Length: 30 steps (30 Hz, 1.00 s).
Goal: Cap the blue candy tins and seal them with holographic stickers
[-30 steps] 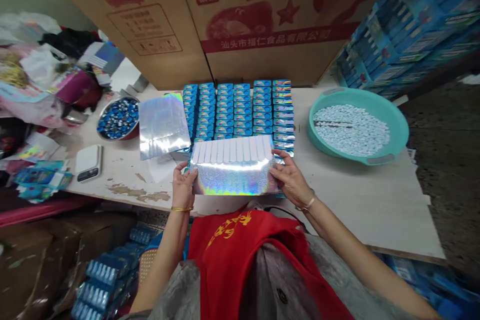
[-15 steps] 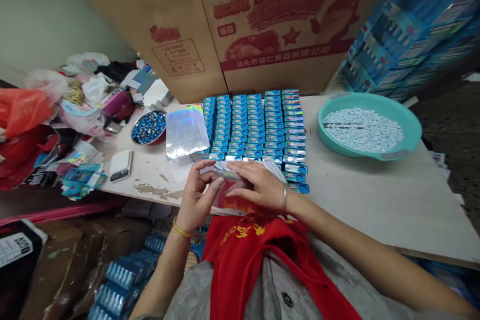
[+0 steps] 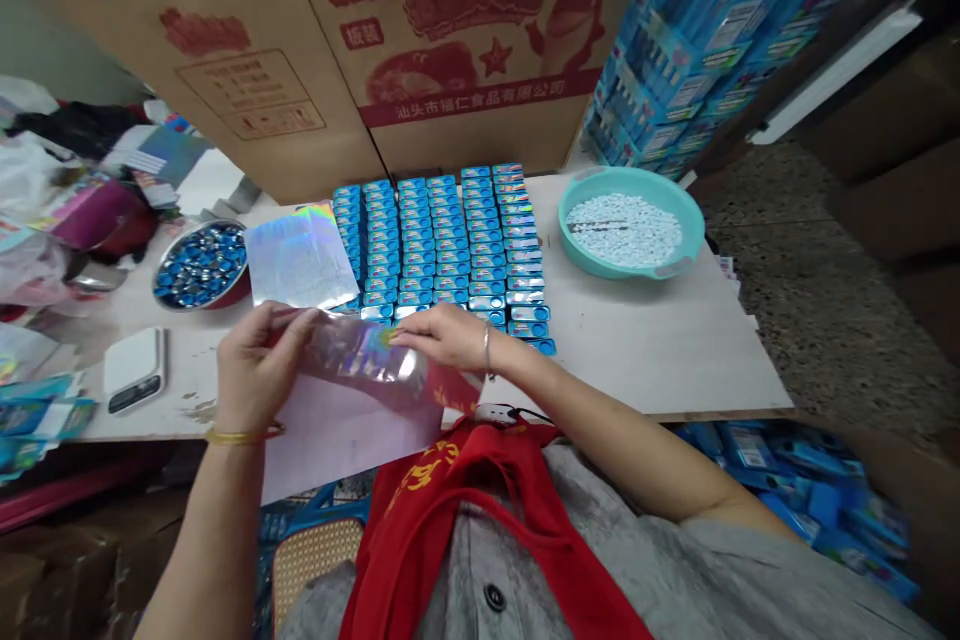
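A shiny, see-through plastic sheet [image 3: 356, 350] with rainbow glints stretches between my hands above the table's front edge. My left hand [image 3: 259, 365] is closed on its left end, thumb pressed against the fingers. At the right part, my right hand [image 3: 444, 335] pinches it with fingers together. Below the plastic hangs a pale, whitish sheet [image 3: 337, 435], its upper part hidden; what holds it I cannot tell. Just beyond my hands stand several rows of small blue boxes [image 3: 439, 240]. A silvery holographic sheet [image 3: 300, 255] lies left of them.
A turquoise basin [image 3: 690, 245] of small white pieces stands right on the table [image 3: 637, 350]. On the left are a metal bowl [image 3: 241, 285] of blue wrapped pieces and a white scale [image 3: 135, 365]. Behind rise a large carton [image 3: 300, 170] and stacked blue packs [image 3: 667, 70].
My hands have moved apart, the left one toward the left, spreading the plastic sheet between them. The pale sheet now shows below it. The camera view has shifted to the right.
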Available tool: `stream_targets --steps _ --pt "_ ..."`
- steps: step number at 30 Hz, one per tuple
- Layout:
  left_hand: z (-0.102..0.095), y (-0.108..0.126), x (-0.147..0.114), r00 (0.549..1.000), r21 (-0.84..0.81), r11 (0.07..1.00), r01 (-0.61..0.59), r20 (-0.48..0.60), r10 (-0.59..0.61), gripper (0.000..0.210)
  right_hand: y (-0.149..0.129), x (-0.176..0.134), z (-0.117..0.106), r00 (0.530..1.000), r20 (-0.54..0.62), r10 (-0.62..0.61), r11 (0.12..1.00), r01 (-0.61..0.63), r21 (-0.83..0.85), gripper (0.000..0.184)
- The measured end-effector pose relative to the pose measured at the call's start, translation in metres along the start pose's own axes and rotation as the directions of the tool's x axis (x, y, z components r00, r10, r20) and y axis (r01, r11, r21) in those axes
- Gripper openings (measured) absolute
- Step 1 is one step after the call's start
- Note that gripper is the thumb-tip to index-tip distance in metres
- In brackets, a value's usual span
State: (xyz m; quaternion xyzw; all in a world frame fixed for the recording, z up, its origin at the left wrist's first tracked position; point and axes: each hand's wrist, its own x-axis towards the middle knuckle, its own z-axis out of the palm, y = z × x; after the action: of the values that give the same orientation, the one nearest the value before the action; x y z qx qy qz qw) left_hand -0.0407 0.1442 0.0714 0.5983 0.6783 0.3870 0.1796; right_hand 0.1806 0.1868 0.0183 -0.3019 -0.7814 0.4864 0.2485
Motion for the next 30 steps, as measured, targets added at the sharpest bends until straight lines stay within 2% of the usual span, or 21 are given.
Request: stream_targets --steps 2,4,7,9,10,11,12,14,15,16,17,19,24,27,30 --pt "-0.001 -0.022 0.015 0.998 0.053 0.997 0.057 -0.007 -0.057 0.022 0.020 -0.005 -0.014 0.995 0.088 0.038 0.999 -0.037 -0.009 0.023" --pt "0.009 -0.048 0.028 0.991 0.097 0.987 0.129 0.031 -0.133 0.028 0.041 -0.009 -0.024 0.988 0.123 0.098 0.995 -0.094 -0.035 0.024" --pt "0.047 -0.077 0.038 0.982 0.245 0.956 0.164 0.053 -0.182 0.032 0.070 -0.008 -0.028 0.970 0.044 0.239 0.967 -0.233 -0.104 0.026" --pt "0.082 -0.084 0.037 0.990 0.300 0.949 0.096 0.073 -0.123 0.041 0.085 -0.004 -0.024 0.954 -0.016 0.298 0.947 -0.298 -0.121 0.026" --pt "0.099 -0.083 0.035 0.992 0.315 0.949 0.014 0.113 -0.052 0.052 0.092 -0.002 -0.022 0.950 -0.030 0.310 0.943 -0.311 -0.115 0.025" --pt "0.117 -0.081 0.033 0.975 0.335 0.932 -0.137 0.211 0.068 0.060 0.099 0.001 -0.020 0.949 -0.039 0.313 0.943 -0.316 -0.102 0.024" --pt "0.132 -0.078 0.032 0.927 0.321 0.903 -0.284 0.332 0.173 0.056 0.105 0.003 -0.019 0.947 -0.052 0.317 0.944 -0.320 -0.081 0.022" --pt "0.157 -0.073 0.033 0.780 0.240 0.848 -0.472 0.563 0.275 0.029 0.119 0.005 -0.018 0.941 -0.095 0.324 0.945 -0.327 -0.019 0.020" --pt "0.166 -0.072 0.036 0.720 0.204 0.838 -0.506 0.635 0.280 0.025 0.126 0.005 -0.018 0.936 -0.119 0.332 0.943 -0.331 0.023 0.021" --pt "0.173 -0.071 0.040 0.680 0.184 0.836 -0.516 0.681 0.270 0.028 0.134 0.006 -0.018 0.929 -0.141 0.343 0.939 -0.336 0.072 0.024" --pt "0.179 -0.071 0.046 0.663 0.183 0.838 -0.514 0.705 0.253 0.031 0.142 0.006 -0.019 0.920 -0.162 0.358 0.932 -0.340 0.126 0.028" --pt "0.187 -0.072 0.058 0.673 0.210 0.839 -0.502 0.704 0.226 0.032 0.159 0.007 -0.019 0.889 -0.214 0.404 0.905 -0.356 0.232 0.039" --pt "0.210 -0.076 0.078 0.771 0.362 0.836 -0.412 0.628 0.108 0.034 0.192 0.021 -0.014 0.764 -0.342 0.546 0.817 -0.397 0.418 0.045" --pt "0.224 -0.079 0.083 0.814 0.484 0.803 -0.347 0.580 0.002 0.029 0.204 0.031 -0.013 0.750 -0.332 0.572 0.786 -0.385 0.484 0.042" --pt "0.234 -0.079 0.092 0.833 0.495 0.774 -0.395 0.548 0.076 0.024 0.213 0.042 -0.016 0.749 -0.318 0.581 0.766 -0.372 0.525 0.040"
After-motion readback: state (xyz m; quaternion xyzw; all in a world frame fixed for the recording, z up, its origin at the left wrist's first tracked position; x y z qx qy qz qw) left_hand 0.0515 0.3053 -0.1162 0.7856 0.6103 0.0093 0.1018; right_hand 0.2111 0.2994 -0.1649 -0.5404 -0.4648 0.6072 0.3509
